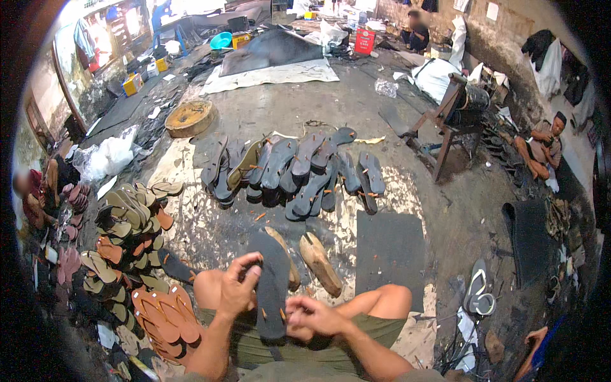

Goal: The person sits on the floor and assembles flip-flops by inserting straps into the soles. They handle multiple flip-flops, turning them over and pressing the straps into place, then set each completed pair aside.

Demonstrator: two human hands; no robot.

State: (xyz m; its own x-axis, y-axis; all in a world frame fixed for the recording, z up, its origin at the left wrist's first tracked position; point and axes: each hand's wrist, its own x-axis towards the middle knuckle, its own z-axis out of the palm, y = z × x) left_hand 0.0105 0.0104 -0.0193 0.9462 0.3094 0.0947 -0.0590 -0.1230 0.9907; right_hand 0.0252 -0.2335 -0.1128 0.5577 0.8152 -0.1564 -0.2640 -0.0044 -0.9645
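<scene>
A dark grey sandal sole stands upright over my lap, and my left hand is closed round its left edge. Two small orange strap ends poke out of the sole's lower part. My right hand is at the sole's lower right edge with its fingers curled; what they pinch, if anything, is hidden. Just beyond lie two wooden shoe lasts, one in full view and another partly behind the sole.
Dark soles with orange strap ends are heaped ahead. At left are piled olive sandals and brown sandals. A dark rubber sheet lies at right. Farther off are a round wooden block, a wooden stand and several people.
</scene>
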